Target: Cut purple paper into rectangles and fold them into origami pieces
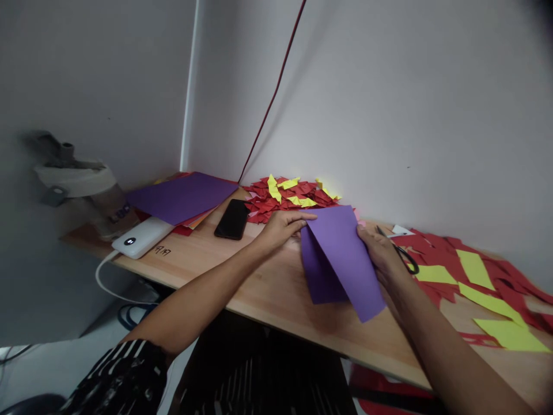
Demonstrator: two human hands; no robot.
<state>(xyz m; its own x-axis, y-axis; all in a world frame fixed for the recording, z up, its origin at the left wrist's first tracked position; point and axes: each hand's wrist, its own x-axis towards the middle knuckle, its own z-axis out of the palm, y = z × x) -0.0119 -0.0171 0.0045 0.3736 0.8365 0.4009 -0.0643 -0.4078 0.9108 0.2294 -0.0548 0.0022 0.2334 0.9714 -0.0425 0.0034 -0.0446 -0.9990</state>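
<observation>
A sheet of purple paper (345,253), folded over so that its two halves hang apart at the lower end, is held up above the wooden table (268,282). My left hand (283,227) pinches its upper left corner between thumb and fingers. At the right edge, my right hand (378,248) grips the same sheet, thumb in front and the other fingers mostly hidden. Just beyond my right hand lie black-handled scissors (406,259), partly covered by the hand.
Small folded red and yellow paper pieces (289,193) are heaped by the wall. Red and yellow paper strips (475,268) cover the right side. A black phone (232,219), a white power bank (140,237), stacked coloured sheets (185,193) and a clear bottle (95,196) stand or lie leftward.
</observation>
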